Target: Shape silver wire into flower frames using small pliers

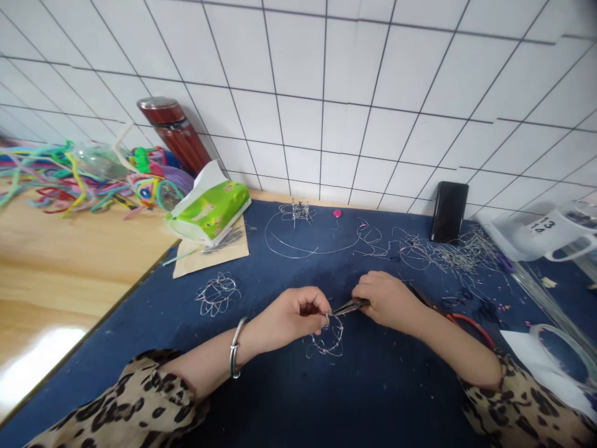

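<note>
Head view: L hand – fingers pressed together, pinching the top of a beaded wire flower that lies mid-front on the blue mat – meets the pliers, gripped by the R hand w/ curled fingers, tips touching the wire; a second wire flower lies apart, left.

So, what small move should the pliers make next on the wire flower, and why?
Probably a small twist of the pliers: their tips meet the wire flower at its top, right where the left hand pinches it.
</note>
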`<state>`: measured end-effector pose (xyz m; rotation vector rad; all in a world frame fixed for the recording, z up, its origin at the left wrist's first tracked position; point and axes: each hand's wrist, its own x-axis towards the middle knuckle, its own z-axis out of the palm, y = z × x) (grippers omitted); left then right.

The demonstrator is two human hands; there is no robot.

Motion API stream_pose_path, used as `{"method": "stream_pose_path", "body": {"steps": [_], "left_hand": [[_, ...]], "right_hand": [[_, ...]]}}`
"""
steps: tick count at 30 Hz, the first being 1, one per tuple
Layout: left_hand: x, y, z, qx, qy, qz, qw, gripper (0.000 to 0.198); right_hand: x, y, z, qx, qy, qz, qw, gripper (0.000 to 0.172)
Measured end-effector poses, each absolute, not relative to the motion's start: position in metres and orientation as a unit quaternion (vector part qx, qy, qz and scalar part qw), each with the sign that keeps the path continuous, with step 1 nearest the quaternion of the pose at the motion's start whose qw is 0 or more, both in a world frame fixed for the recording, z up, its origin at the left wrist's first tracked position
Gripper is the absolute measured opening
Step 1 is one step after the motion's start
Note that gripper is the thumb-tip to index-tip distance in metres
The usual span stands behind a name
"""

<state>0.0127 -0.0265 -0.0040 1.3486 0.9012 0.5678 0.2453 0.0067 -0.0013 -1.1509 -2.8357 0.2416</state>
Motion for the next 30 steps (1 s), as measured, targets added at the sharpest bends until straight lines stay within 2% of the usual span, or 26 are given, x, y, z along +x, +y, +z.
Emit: {"method": "stream_pose_path", "body": {"steps": [25, 30], "left_hand": [[0.0108, -0.0266, -0.007, 0.608, 0.378, 0.229, 0.66, 0.006], [0.0114, -0.0259, -0.0064, 0.602, 0.374, 0.229, 0.667, 0.007]], "right_hand": [[0.245, 0.0053, -0.0068, -0.365, -0.928, 0.072, 0.033, 0.009], [0.2457, 0.0058, -0.0078, -0.364, -0.93, 0.026, 0.048, 0.012]]}}
